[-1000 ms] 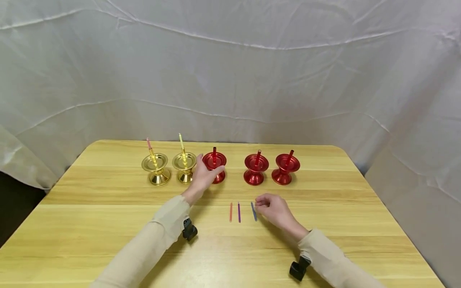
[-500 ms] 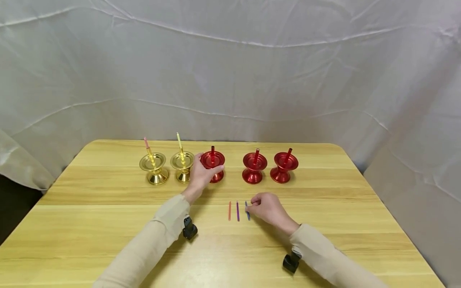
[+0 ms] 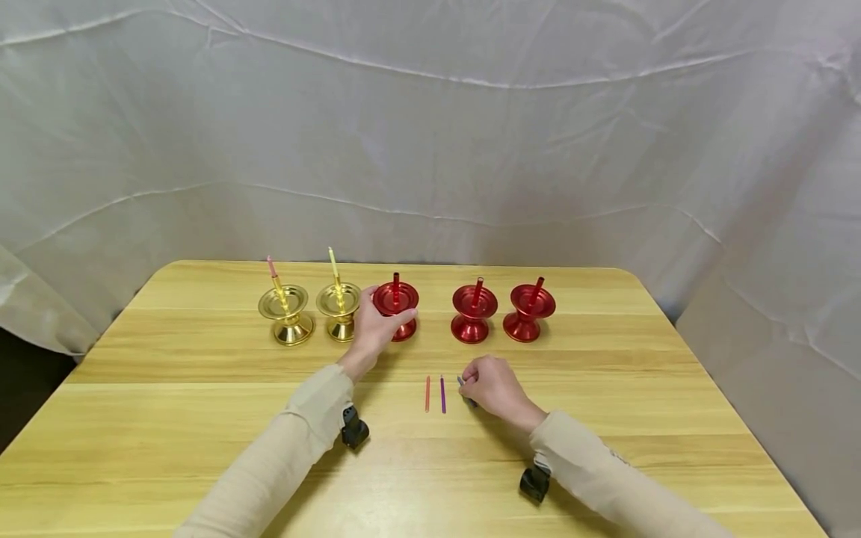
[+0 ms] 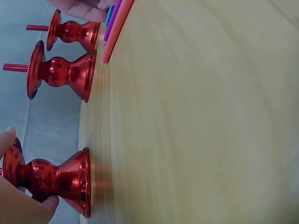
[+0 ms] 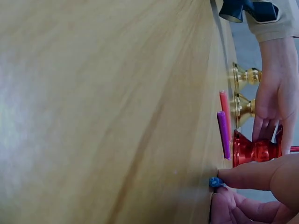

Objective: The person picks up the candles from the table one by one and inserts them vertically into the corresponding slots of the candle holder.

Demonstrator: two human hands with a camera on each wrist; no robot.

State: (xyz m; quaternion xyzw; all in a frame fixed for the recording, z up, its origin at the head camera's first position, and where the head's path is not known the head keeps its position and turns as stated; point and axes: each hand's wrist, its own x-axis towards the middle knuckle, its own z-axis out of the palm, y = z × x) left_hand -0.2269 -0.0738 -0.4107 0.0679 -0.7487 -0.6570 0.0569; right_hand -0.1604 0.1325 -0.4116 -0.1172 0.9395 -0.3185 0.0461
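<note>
My left hand (image 3: 372,326) grips the leftmost red candle holder (image 3: 395,300) by its dish and stem; its flared base (image 4: 77,182) stands on the table in the left wrist view. Low over the table, my right hand (image 3: 496,388) pinches a small blue candle (image 5: 216,182) between thumb and fingers. Most of that candle is hidden behind the fingers. To its left lie a purple candle (image 3: 443,394) and an orange candle (image 3: 427,394), side by side.
Two more red holders (image 3: 474,302) (image 3: 533,301) stand to the right with no candle in their tubes. On the left are two gold holders (image 3: 292,329) (image 3: 341,326), bearing a pink candle (image 3: 271,267) and a yellow candle (image 3: 333,263). A pale cloth (image 3: 430,149) hangs behind the wooden table (image 3: 202,418).
The blue candle has slid left toward the purple one with my right hand, which now pinches it and has tilted it slightly. My left hand stays at the red holder.
</note>
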